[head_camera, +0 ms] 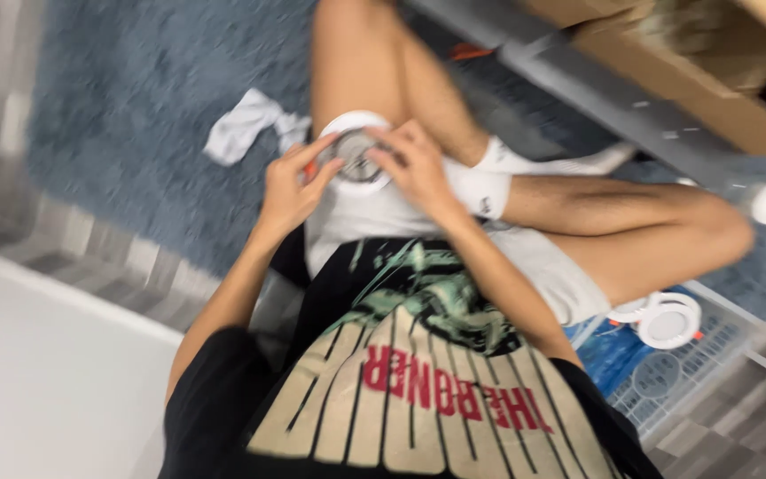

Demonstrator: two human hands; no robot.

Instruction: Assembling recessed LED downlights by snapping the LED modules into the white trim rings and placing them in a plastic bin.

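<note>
Round white disc (354, 151) with a greyish clear centre, blurred, over the lap between the knees. Gripped at its rim by left hand (290, 188) and right hand (417, 167).

Person sits cross-legged on a rug (135, 98), round device (356, 155) held over the lap btwn left hand (290, 191) and right hand (418, 164), crumpled cloth (246, 124) on rug just left of it, another round device (667, 321) in a basket (711, 355) by the right thigh.
</note>
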